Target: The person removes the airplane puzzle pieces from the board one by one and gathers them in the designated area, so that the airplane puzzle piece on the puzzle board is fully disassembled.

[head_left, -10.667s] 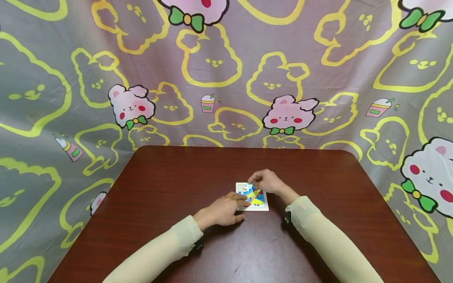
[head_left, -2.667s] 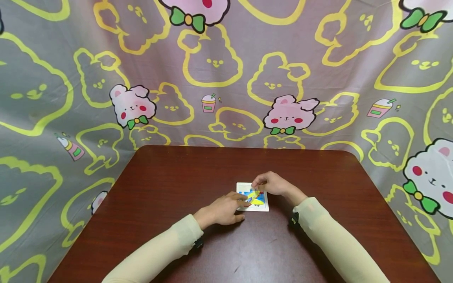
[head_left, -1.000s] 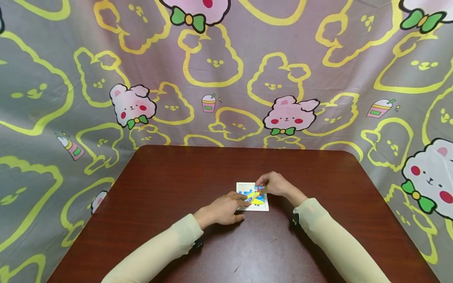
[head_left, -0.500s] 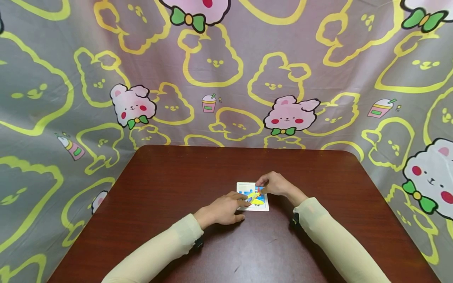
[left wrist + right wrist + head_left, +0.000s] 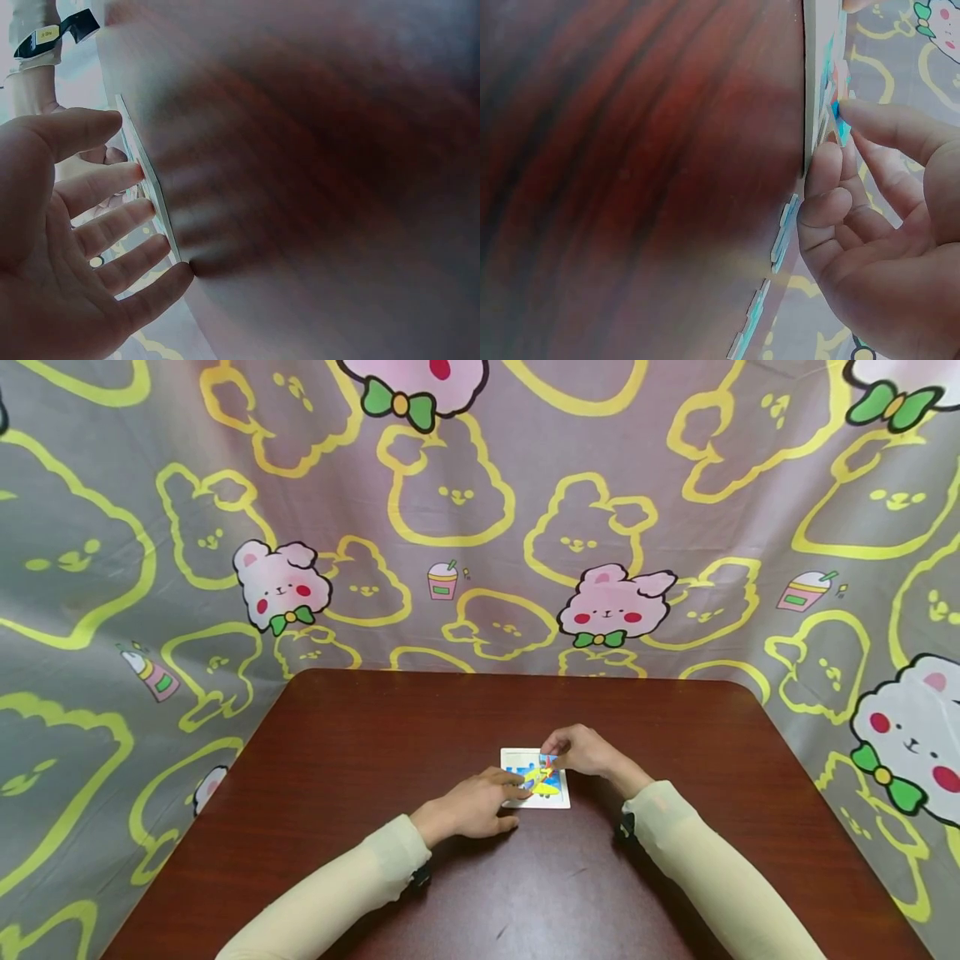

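Note:
A small jigsaw puzzle board (image 5: 555, 802) with a pale border lies near the middle of the table, carrying a yellow, blue and red picture. Its upper left part shows bare and pale. My left hand (image 5: 480, 803) rests on the board's left side, fingers spread and nearly straight; in the left wrist view the left hand (image 5: 82, 217) has its fingertips at the board's edge. Over the upper right corner, my right hand (image 5: 588, 750) pinches a puzzle piece (image 5: 841, 124), blue and red, between thumb and finger, tilted against the board. The fingers partly cover the picture.
Two loose puzzle pieces, one nearer (image 5: 784, 234) and one farther out (image 5: 750, 321), lie on the table beside the board in the right wrist view. The brown table (image 5: 375, 727) has a patterned curtain (image 5: 465, 460) behind it and along both sides.
A piece seen near the board's top 10.7 seconds ago is gone from there. Since 2.7 seconds ago my right hand has shifted slightly right, to the upper right corner. The left hand stays put.

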`<state>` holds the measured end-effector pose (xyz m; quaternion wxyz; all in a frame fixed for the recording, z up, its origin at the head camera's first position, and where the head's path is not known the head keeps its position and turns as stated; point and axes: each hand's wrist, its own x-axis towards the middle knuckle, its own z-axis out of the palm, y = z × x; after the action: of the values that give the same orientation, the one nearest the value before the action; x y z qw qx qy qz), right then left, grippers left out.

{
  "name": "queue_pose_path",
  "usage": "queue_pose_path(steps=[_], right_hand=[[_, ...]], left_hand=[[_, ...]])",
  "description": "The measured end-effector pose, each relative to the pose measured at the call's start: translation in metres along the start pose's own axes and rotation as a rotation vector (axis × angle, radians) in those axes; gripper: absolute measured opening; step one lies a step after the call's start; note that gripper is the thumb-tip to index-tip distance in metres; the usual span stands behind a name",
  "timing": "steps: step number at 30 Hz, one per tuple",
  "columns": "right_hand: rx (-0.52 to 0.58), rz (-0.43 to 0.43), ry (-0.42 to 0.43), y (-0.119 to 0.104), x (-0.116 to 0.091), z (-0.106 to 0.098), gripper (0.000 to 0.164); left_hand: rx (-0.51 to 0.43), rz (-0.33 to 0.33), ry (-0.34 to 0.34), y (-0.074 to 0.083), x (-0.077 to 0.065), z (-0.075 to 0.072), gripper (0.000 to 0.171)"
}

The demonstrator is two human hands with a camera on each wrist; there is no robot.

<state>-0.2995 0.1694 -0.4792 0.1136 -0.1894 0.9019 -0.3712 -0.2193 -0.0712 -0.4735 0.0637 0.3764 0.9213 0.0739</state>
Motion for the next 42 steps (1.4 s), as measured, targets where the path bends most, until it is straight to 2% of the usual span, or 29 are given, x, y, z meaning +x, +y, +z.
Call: queue_pose_path(steps=[7,15,19,27,42], right_hand=[[0.016,-0.006,0.007,0.003,0.001,-0.002,0.011],[0.007,0.008,0.003,0.006,0.001,-0.004,0.011],[0.036,0.016,0.0,0.004,0.0,-0.006,0.012],[0.106,0.067,-0.013,0.004,-0.001,-0.008,0.014],[0.11,0.127,-0.007,0.01,-0.005,-0.019,0.015]], left_hand=[[0.007,0.0,0.003,-0.001,0.0,0.001,0.049],[0.011,0.0,-0.007,0.0,0.0,0.001,0.049],[0.01,0.0,-0.009,0.001,0.0,0.0,0.05],[0.018,-0.003,-0.007,0.002,-0.002,0.0,0.05],[0.019,0.016,0.006,0.004,-0.01,-0.003,0.05]])
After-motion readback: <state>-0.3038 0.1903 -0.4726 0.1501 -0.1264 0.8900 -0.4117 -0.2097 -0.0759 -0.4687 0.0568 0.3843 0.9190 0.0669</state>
